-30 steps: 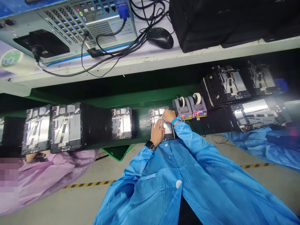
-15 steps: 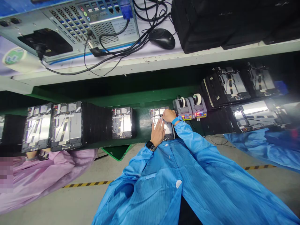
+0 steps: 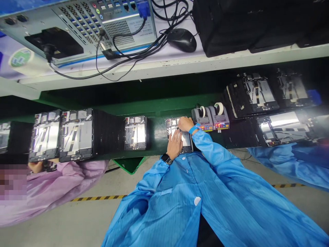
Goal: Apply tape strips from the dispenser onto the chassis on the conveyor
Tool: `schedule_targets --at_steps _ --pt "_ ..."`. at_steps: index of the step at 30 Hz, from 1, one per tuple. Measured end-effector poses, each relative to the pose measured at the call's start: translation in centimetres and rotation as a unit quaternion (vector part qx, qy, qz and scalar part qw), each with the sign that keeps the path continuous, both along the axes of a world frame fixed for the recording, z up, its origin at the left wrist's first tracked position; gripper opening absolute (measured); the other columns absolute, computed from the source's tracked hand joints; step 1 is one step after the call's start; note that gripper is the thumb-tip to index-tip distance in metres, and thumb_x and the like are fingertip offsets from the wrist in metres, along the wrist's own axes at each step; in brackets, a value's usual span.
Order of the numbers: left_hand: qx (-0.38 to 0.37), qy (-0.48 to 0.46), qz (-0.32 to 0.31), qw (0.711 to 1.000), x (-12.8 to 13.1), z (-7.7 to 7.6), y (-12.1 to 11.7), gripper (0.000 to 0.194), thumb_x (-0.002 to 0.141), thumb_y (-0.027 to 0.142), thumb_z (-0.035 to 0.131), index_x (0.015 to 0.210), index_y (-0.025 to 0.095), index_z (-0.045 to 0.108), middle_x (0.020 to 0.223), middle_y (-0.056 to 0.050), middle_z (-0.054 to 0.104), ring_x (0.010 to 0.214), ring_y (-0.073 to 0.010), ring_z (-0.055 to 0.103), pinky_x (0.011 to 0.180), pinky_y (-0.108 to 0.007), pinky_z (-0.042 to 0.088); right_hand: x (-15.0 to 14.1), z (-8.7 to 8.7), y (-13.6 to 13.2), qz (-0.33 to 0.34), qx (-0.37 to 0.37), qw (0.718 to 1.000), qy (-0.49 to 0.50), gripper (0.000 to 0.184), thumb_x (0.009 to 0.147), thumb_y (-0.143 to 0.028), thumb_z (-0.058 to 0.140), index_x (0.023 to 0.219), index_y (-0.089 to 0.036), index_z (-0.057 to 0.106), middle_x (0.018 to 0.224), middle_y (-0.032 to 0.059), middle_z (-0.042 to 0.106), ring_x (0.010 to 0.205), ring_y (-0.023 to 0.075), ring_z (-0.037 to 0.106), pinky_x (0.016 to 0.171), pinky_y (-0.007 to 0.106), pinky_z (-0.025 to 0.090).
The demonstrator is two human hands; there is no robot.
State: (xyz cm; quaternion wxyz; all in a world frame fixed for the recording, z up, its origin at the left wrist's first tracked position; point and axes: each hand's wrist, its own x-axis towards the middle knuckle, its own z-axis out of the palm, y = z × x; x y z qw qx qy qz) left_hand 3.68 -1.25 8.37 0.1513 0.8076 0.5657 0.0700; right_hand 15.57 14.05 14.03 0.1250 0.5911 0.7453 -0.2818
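Note:
In front of me an opened tablet-like device with silvery inner parts lies on the dark green bench, partly covered by both hands. My left hand rests flat over its middle, fingers stretched out. Near the device's upper part, my right hand has its fingers pressed together at the surface. Whatever they pinch is hidden. Just right of that hand stand two grey tape dispensers with white tape rolls and lit red displays.
A similar device lies to my left, with more stacked beyond it beside a co-worker in a pink sleeve. More devices lie at right near a blue sleeve. A shelf holds a computer case and mouse.
The view has shifted slightly. Both my hands stay on the device in nearly the same pose. At left, the co-worker's hand shows more below the stacked devices.

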Motion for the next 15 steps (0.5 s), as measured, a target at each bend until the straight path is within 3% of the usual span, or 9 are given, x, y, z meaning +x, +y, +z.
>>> schedule_targets --at_steps 15 --pt "-0.012 -0.001 0.015 1.000 0.2 0.3 0.0 0.063 0.100 0.027 0.038 0.162 0.015 0.029 0.169 -0.014 0.028 0.160 -0.0272 0.019 0.128 -0.058 0.017 1.3 -1.6 -1.7 -0.052 -0.023 0.998 0.008 0.024 0.095 -0.033 0.059 0.095 -0.021 0.079 0.109 0.0131 0.078 0.112 0.0265 0.069 0.097 0.035 0.042"
